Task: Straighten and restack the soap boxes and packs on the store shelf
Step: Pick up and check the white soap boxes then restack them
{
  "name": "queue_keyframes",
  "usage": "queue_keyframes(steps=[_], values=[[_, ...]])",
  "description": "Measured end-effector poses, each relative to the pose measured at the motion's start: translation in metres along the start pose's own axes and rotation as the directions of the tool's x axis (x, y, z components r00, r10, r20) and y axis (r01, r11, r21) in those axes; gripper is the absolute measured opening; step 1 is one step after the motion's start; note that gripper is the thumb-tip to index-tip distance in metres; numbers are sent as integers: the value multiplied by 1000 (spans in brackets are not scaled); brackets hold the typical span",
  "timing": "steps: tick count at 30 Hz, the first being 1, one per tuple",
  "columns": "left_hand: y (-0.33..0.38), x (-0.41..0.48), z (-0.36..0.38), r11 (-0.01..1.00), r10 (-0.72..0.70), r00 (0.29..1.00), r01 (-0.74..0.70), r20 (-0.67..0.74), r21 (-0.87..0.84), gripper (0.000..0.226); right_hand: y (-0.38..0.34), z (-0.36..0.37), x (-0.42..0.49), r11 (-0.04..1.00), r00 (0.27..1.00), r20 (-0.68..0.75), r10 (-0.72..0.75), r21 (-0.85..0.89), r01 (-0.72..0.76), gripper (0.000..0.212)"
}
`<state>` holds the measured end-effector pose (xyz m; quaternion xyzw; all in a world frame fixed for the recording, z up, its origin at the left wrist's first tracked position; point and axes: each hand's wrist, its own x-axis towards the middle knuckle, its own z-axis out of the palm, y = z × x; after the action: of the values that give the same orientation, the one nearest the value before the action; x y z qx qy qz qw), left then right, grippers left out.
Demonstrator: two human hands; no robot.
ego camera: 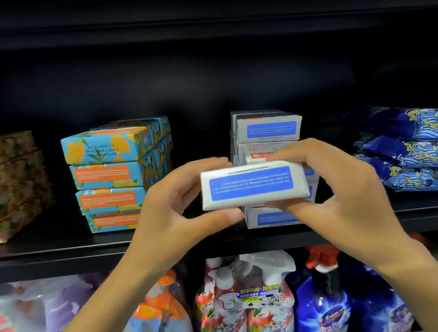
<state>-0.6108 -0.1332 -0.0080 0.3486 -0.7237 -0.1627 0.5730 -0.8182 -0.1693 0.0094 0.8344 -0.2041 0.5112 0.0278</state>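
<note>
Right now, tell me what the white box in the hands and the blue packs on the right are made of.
White box: apparently thin printed cardboard with a slight sheen, judging by its flat faces, crisp folded edges and the seam along the top.
Blue packs: probably soft plastic film, glossy. They show wrinkles, bright highlights and sagging pillow shapes.

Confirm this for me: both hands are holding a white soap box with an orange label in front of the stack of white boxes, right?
Not quite: the label on the held box is blue, not orange. The head view shows the left hand and the right hand holding the white soap box with a blue label in front of the stack of white boxes.
</note>
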Motion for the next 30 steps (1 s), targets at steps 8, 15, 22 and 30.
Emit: queue_keyframes(steps=[8,15,22,30], values=[[2,0,-9,995,-86,995,88,45,-49,56,7,17,-8,980,978,-64,-196,-42,193,47],[2,-1,-15,966,198,980,-196,7,168,63,-5,-2,-1,904,958,141,250,321,-283,80],[-7,-7,-14,933,201,977,-213,70,289,72,-7,9,7,980,982,80,170,95,-178,41],[-8,-6,-17,981,-188,982,186,26,55,61,4,41,-8,988,985,-79,-156,-14,155,47]])
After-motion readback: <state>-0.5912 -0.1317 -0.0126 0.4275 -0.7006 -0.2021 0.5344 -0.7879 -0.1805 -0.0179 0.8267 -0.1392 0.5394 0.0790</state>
